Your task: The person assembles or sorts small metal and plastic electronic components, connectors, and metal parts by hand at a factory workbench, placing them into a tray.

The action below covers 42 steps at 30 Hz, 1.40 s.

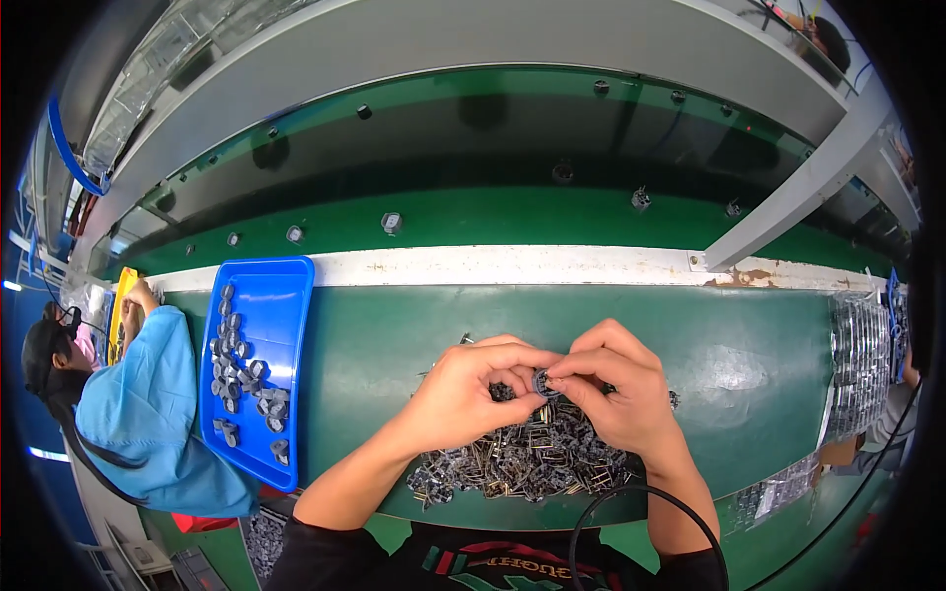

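Note:
My left hand point(463, 389) and my right hand point(616, 389) meet above the green work surface point(394, 335). Together their fingertips pinch one small round dark part point(544, 382) between them. Right beneath the hands lies a heap of small dark and metallic parts point(532, 458), spread toward the near edge. My forearms come up from the lower edge in dark sleeves.
A blue tray point(281, 295) with several round grey parts stands to the left. Beyond it a person in a light blue top point(148, 414) works at the bench. Stacks of clear trays point(859, 360) sit at the right. A conveyor point(512, 212) runs behind a white rail.

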### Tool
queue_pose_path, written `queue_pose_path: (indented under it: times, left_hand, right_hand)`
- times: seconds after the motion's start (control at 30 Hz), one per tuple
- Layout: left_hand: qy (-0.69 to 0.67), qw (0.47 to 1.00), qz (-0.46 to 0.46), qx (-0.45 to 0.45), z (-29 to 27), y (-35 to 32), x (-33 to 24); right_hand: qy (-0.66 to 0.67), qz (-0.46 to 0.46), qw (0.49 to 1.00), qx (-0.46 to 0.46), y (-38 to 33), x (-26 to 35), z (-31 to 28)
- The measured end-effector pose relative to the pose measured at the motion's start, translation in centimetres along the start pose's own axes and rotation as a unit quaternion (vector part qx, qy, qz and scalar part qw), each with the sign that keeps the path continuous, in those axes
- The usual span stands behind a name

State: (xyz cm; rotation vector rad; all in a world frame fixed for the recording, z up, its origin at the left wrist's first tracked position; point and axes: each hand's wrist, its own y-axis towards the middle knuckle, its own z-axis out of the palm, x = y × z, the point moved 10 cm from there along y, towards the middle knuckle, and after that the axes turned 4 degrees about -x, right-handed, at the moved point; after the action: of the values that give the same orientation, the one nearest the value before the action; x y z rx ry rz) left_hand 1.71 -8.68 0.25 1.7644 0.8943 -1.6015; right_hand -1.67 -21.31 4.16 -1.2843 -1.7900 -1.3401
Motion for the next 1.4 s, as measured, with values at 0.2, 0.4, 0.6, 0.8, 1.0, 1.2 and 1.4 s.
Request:
queue_pose_path:
  times: [0.2,0.4,0.6,0.8,1.0,1.2,1.4]
  left_hand:
    - [-0.022,1.0,-0.005,-0.012,0.0,-0.1,-0.2]
    - [-0.139,0.987,-0.077,-0.039,-0.5,0.3,2.2]
    - [0.151,0.982,0.003,-0.116,-4.7,6.1,2.0]
    - [0.307,0.93,0.011,-0.2,-9.3,14.9,3.3]
    - [0.448,0.872,0.065,-0.185,-10.5,18.4,3.7]
    - [0.449,0.866,0.089,-0.204,-13.0,14.9,1.0]
    - [0.475,0.863,0.017,-0.171,-14.8,10.9,3.6]
  right_hand:
    - [0.005,-0.008,1.0,-0.023,-0.3,-0.7,0.5]
    - [-0.012,0.009,1.0,0.005,0.6,-1.2,-1.3]
    - [-0.242,0.133,0.959,0.065,-0.1,-5.0,-5.6]
    - [-0.327,0.044,0.937,0.113,-1.2,-4.6,-2.8]
    - [-0.221,0.117,0.947,0.203,-2.3,-5.9,-1.6]
    - [-0.27,0.154,0.927,0.209,-2.1,-6.9,-2.6]
    - [-0.186,0.068,0.979,0.049,0.1,-4.7,-3.1]
